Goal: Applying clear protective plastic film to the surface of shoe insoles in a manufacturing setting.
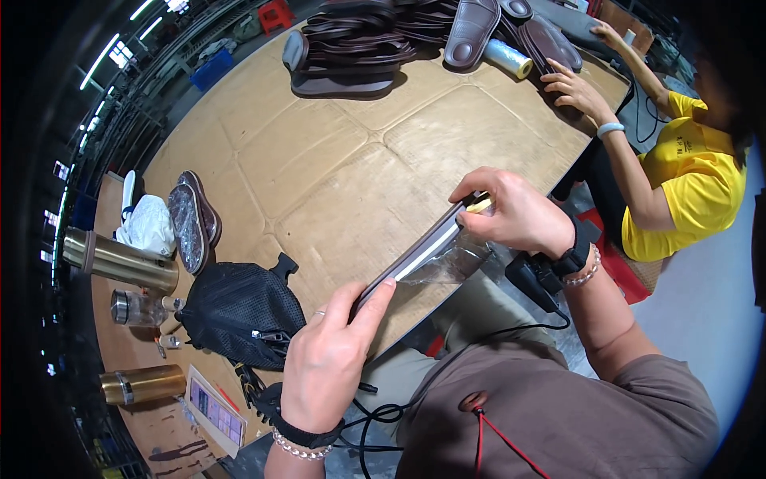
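Over the table's near edge, a dark brown shoe sole (pixel 396 254) is held edge-on between both hands, a white strip showing along its side. My left hand (pixel 331 355) closes on the lower end, thumb and fingers on either side of the edge. My right hand (pixel 515 211) pinches the upper end, where a small yellow piece (pixel 480 206) shows by the fingertips; I cannot tell what it is. Clear plastic film (pixel 451 265) hangs crinkled under the sole. Two more brown soles (pixel 187 223) stand at the left, one wrapped in shiny film.
A pile of brown soles (pixel 351 52) and a film roll (pixel 508 59) lie at the far side. A co-worker in yellow (pixel 694 188) reaches over the right edge. On the left are a black mesh bag (pixel 239 307), flasks (pixel 132 263) and a phone (pixel 215 411). Cables hang below.
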A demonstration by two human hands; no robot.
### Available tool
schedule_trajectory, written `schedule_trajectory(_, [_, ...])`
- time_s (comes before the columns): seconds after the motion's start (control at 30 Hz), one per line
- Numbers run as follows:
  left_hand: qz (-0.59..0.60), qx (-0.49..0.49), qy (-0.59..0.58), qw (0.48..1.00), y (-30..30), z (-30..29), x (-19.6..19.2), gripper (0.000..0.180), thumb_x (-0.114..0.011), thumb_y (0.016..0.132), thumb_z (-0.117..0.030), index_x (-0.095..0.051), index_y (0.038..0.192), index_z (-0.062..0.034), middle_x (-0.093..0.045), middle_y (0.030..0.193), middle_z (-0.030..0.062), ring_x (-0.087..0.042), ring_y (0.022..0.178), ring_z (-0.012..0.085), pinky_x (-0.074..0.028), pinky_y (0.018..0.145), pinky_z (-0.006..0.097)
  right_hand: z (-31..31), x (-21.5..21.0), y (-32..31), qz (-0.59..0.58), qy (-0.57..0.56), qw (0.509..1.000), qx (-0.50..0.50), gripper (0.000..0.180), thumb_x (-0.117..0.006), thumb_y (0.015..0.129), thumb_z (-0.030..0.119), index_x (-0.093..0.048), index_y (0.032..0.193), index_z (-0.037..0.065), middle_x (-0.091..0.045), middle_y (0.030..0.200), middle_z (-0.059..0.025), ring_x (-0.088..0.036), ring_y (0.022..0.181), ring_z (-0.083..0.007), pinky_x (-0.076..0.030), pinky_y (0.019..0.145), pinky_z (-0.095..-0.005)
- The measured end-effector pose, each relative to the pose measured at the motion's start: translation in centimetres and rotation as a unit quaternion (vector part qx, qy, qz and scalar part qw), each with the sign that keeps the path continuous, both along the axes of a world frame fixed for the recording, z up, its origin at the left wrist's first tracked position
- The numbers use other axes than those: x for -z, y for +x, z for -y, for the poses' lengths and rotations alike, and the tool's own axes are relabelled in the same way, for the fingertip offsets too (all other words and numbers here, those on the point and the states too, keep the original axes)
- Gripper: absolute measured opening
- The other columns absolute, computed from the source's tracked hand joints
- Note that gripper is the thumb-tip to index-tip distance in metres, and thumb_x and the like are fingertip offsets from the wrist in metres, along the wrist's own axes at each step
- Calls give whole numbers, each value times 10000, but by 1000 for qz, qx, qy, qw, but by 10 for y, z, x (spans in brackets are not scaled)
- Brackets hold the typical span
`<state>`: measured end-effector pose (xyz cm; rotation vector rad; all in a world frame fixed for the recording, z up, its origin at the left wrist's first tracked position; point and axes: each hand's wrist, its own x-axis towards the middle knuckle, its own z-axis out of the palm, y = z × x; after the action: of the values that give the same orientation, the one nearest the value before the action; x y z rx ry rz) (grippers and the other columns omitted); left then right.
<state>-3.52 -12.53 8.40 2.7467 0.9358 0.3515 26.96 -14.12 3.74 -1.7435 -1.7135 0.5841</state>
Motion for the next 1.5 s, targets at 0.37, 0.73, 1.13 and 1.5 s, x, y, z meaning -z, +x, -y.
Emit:
schedule_trajectory(0.37, [-80, -5, -30, 996, 20, -5, -6, 699, -600, 843, 93, -608, 1477, -203, -669, 1191, 152, -723, 886, 349, -601, 757, 433, -4, 0, 0, 14, 11, 1000, 3, 338, -692, 812, 211, -750, 1044, -28, -715, 934, -273, -725, 897, -387, -577, 843, -436])
schedule_trajectory(0.73, [-145, 28, -39, 988, 58, -13, -6, 728, -582, 894, 40, -507, 1556, -253, -640, 1210, 193, -722, 857, 394, -600, 747, 470, 0, -2, 0, 12, -19, 1000, 8, 295, -751, 835, 190, -743, 1053, -8, -734, 1035, -201, -719, 992, -346, -570, 892, -407])
schedule_trajectory(1.13, [-119, 46, -39, 991, 61, -22, -4, 708, -547, 918, 33, -501, 1559, -267, -623, 1113, 180, -711, 845, 392, -595, 756, 467, -4, -6, -2, 9, -38, 999, 9, 323, -739, 826, 205, -751, 1059, -19, -742, 1025, -222, -728, 982, -347, -567, 899, -405])
schedule_trajectory(1.5, [-83, -5, 22, 996, 14, 0, -10, 618, -646, 847, 43, -650, 1427, -171, -666, 1187, 125, -707, 956, 314, -597, 815, 411, -6, -7, -1, 6, -56, 998, 25, 337, -740, 825, 221, -760, 1056, -23, -749, 1009, -220, -736, 968, -343, -570, 895, -402])
